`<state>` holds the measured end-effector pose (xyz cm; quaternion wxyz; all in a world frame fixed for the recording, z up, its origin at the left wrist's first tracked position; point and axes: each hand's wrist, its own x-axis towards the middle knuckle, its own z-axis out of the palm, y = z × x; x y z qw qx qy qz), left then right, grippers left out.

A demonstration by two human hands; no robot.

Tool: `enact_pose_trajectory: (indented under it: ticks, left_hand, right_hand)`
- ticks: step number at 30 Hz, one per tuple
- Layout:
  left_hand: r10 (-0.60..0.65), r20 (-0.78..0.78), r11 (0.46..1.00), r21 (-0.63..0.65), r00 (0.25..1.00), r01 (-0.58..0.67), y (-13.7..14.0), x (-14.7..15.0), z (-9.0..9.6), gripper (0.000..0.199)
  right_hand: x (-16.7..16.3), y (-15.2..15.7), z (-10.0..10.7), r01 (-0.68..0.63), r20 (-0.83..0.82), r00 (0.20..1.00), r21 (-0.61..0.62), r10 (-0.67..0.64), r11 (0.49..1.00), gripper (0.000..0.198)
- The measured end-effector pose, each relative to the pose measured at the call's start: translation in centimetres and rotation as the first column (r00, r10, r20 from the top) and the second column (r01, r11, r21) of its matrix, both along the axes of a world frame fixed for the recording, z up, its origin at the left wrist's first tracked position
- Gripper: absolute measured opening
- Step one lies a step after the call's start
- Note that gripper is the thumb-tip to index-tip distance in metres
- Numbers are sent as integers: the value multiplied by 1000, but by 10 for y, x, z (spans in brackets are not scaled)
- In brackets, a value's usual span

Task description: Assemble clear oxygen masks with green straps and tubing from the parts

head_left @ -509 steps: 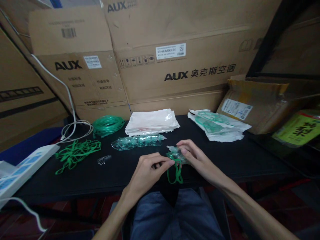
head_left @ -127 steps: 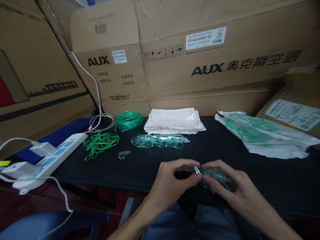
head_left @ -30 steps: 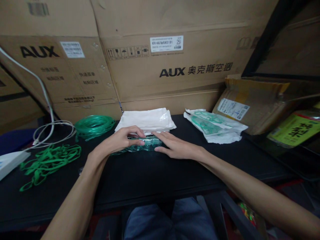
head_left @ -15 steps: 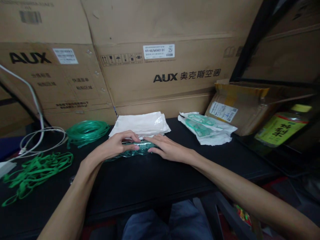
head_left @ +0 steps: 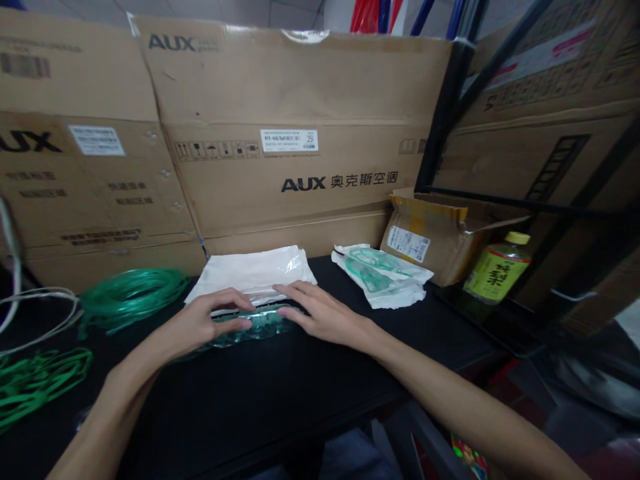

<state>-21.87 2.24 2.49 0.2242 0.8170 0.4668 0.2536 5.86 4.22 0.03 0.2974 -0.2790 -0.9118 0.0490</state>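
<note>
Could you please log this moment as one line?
left hand: at row of clear green pieces | right hand: at row's right part | behind row: white packets | right side: yellow-capped bottle

Both arms (head_left: 450, 393) are pointing forward; the left hand (head_left: 207, 320) and the right hand (head_left: 325, 317) are facing each other, fingers (head_left: 303, 293) slightly bending.
</note>
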Motion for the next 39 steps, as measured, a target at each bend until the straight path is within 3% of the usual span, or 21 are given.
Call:
enact_pose_trajectory:
  ticks: [4, 8, 12, 16, 19, 23, 27, 30, 32, 35, 37, 39]
  left_hand:
    - [22, -18, 997, 70, 1000, -21, -3, 2, 6, 31]
    - [41, 128, 962, 262, 991, -73, -15, 15, 18, 27]
    - [-4, 263, 953, 294, 965, -76, -51, 57, 20, 22]
    - [-203, 297, 970, 192, 933, 149, -89, 113, -5, 18]
    - [-207, 367, 978, 93, 907, 186, -97, 144, -33, 21]
    - [21, 571, 978, -182, 820, 102, -80, 171, -47, 31]
    - [183, 775, 898, -383, 605, 219, -55, 193, -29, 49]
    - [245, 847, 831, -434, 472, 347, -38, 203, -6, 60]
    - [286, 875, 776, -450, 391, 441, -26, 206, 7, 71]
    - [372, 883, 680, -469, 285, 565, -5, 202, 23, 81]
    - [397, 895, 702, -439, 204, 561, 9, 194, 31, 74]
    - [380, 917, 791, -391, 124, 471, 20, 182, 35, 58]
  right_hand:
    - [41, 3, 26, 149, -79, 987, 74, -143, 986, 31]
    - [127, 7, 41, 357, -125, 932, 163, -340, 920, 34]
    - [213, 22, 27, 499, -26, 860, 251, -509, 830, 39]
    - [247, 43, 2, 543, 15, 817, 316, -577, 778, 40]
    - [239, 52, -4, 582, -9, 781, 376, -625, 721, 48]
    - [217, 52, 14, 662, -111, 704, 458, -701, 593, 49]
    - [194, 42, 44, 719, -254, 642, 527, -723, 453, 42]
    - [171, 30, 64, 724, -342, 642, 566, -686, 395, 36]
    - [152, 21, 75, 697, -387, 681, 603, -622, 387, 33]
    - [120, 11, 84, 567, -392, 806, 727, -444, 387, 28]
    - [99, 9, 85, 469, -348, 875, 786, -337, 403, 25]
    - [79, 11, 81, 433, -348, 900, 790, -264, 434, 22]
